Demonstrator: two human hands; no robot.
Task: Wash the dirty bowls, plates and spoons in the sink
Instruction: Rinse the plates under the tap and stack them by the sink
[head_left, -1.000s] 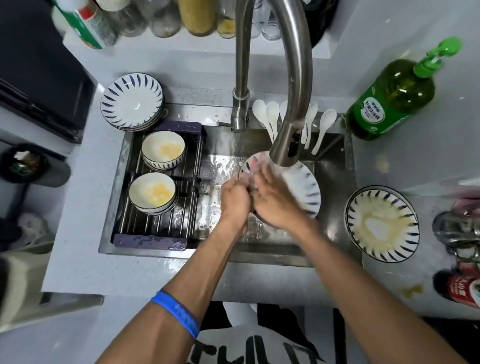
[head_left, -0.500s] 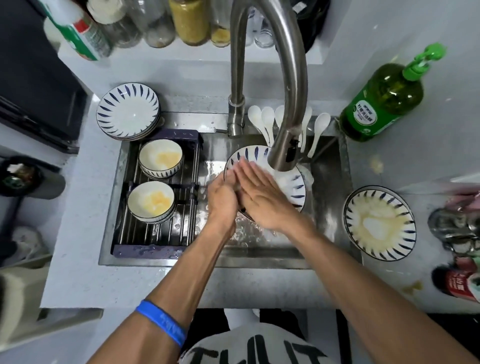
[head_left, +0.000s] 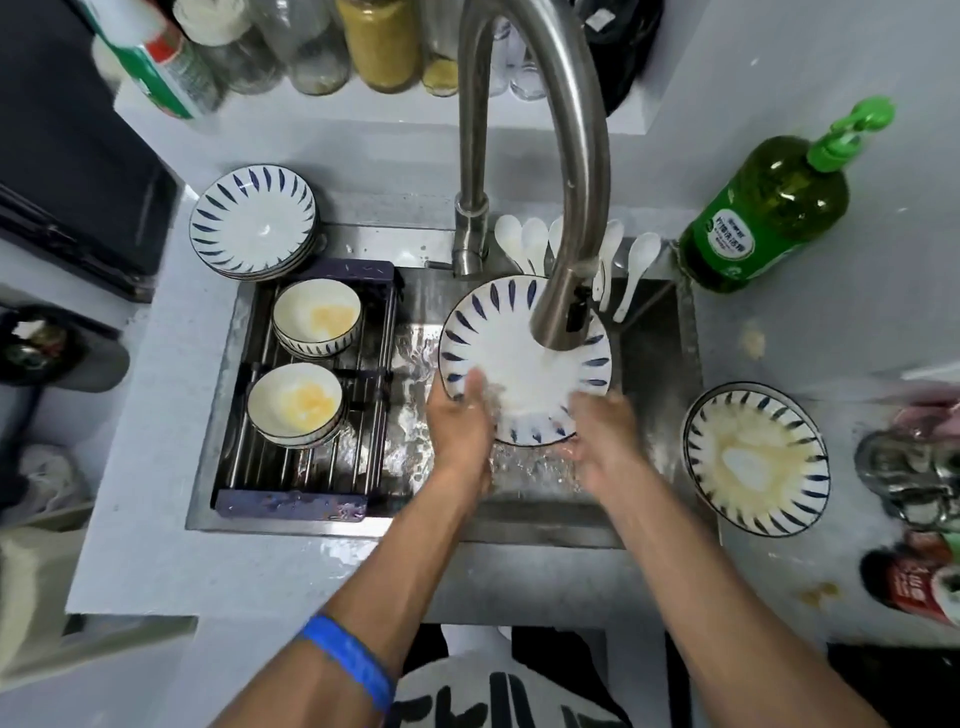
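Both hands grasp the white, blue-dashed round ceramic plate (head_left: 519, 358) under the steel faucet (head_left: 566, 306): left hand (head_left: 460, 421) at seven o'clock, right hand (head_left: 602, 436) at five.

The faucet spout (head_left: 563, 306) hides part of the plate (head_left: 519, 358); motion blur obscures the right hand (head_left: 602, 436) fingers.
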